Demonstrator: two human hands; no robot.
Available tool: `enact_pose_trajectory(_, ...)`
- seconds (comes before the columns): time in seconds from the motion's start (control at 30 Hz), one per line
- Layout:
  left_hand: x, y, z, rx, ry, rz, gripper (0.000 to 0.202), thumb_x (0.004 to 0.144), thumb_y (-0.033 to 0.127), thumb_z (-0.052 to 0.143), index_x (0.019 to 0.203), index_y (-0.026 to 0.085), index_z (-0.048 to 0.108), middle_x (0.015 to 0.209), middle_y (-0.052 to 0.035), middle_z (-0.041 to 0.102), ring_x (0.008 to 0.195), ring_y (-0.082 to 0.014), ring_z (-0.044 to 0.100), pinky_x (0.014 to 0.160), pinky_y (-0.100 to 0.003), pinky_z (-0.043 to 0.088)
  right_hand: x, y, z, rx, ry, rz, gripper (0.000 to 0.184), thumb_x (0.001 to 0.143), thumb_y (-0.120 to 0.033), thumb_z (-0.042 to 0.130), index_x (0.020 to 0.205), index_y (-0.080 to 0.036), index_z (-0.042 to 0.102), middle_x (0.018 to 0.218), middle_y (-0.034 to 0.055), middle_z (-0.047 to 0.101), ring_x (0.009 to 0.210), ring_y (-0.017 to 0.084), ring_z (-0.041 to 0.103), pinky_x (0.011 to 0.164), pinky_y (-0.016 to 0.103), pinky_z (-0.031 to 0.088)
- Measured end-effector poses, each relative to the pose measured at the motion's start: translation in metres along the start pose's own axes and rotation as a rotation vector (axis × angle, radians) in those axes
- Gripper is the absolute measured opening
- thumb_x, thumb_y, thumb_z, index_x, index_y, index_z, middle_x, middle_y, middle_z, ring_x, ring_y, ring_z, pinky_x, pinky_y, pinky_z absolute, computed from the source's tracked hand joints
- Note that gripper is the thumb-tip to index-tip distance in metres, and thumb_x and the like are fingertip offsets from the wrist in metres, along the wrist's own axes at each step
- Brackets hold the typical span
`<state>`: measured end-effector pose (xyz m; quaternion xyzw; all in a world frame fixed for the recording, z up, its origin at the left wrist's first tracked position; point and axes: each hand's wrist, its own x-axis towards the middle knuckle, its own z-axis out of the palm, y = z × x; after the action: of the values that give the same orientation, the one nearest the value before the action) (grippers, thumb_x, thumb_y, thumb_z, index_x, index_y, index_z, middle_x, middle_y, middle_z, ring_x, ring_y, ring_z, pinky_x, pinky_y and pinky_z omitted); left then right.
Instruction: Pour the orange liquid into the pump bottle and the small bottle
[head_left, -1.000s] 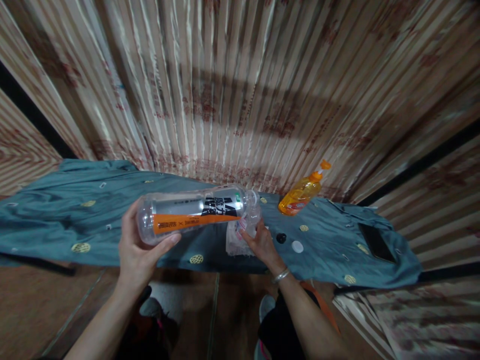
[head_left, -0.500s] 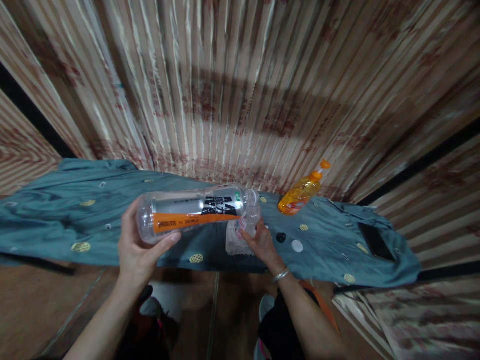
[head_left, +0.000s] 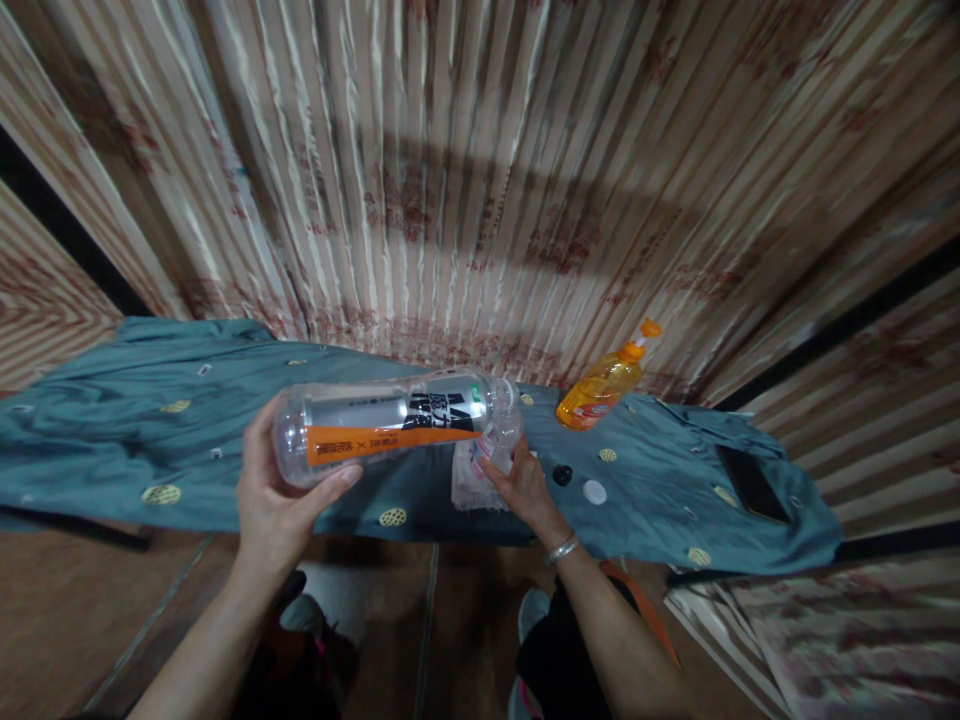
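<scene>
My left hand (head_left: 274, 500) is wrapped round the base end of a large clear plastic bottle (head_left: 375, 430) with an orange and silver label. The bottle lies nearly level in the air, its open mouth pointing right. At that mouth is a smaller clear bottle (head_left: 508, 430), gripped low down by my right hand (head_left: 526, 482). Whether the two necks touch, I cannot tell, nor can I make out any liquid passing between them. Under the smaller bottle lies a whitish cloth (head_left: 469, 488). A black cap (head_left: 562, 475) and a white cap (head_left: 595, 492) rest right of my right hand.
An orange pump bottle (head_left: 598, 395) of yellow-orange liquid stands behind the caps. On the right lies a dark phone (head_left: 752, 483). The narrow table wears a teal cloth (head_left: 225, 420); striped curtains (head_left: 465, 200) hang right behind it. Black poles (head_left: 67, 220) slant at both sides.
</scene>
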<state>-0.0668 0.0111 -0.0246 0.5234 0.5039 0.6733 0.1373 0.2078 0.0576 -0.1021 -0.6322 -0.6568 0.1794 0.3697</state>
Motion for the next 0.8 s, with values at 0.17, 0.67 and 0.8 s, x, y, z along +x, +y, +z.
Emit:
enact_pose_trajectory(0.17,-0.0003,-0.0017,-0.0004,-0.004,0.011,0.022,0.089,0.051,0.039,0.087,0.132,0.026,0.055,0.129,-0.0074,0.059,0.117,-0.0280,0.056,0.101,-0.045,0.045,-0.0002,-0.0029,-0.0021,0.026,-0.031,0.012,0.053,0.078,-0.040,0.062,0.121,-0.013,0.047,0.095,0.0141,0.071,0.084,0.029,0.070,0.074,0.041,0.055)
enact_pose_trajectory(0.67,-0.0005,-0.0011,-0.0003,0.009,-0.006,-0.005,0.088,0.052,0.040,0.087,0.132,0.026,0.054,0.132,-0.0076,0.058,0.120,-0.0292,0.055,0.104,-0.047,0.043,0.0002,-0.0014,-0.0007,-0.009,-0.003,-0.012,0.050,0.078,-0.039,0.062,0.118,-0.012,0.049,0.092,0.0142,0.072,0.081,0.030,0.071,0.071,0.041,0.055)
enact_pose_trajectory(0.8,-0.0004,-0.0017,-0.0004,0.012,0.000,0.006,0.087,0.051,0.041,0.087,0.131,0.026,0.055,0.131,-0.0070,0.059,0.120,-0.0293,0.055,0.104,-0.047,0.043,-0.0001,-0.0012,-0.0005,-0.017,-0.006,0.019,0.055,0.077,-0.044,0.062,0.120,-0.012,0.049,0.093,0.0142,0.072,0.083,0.031,0.070,0.072,0.042,0.055)
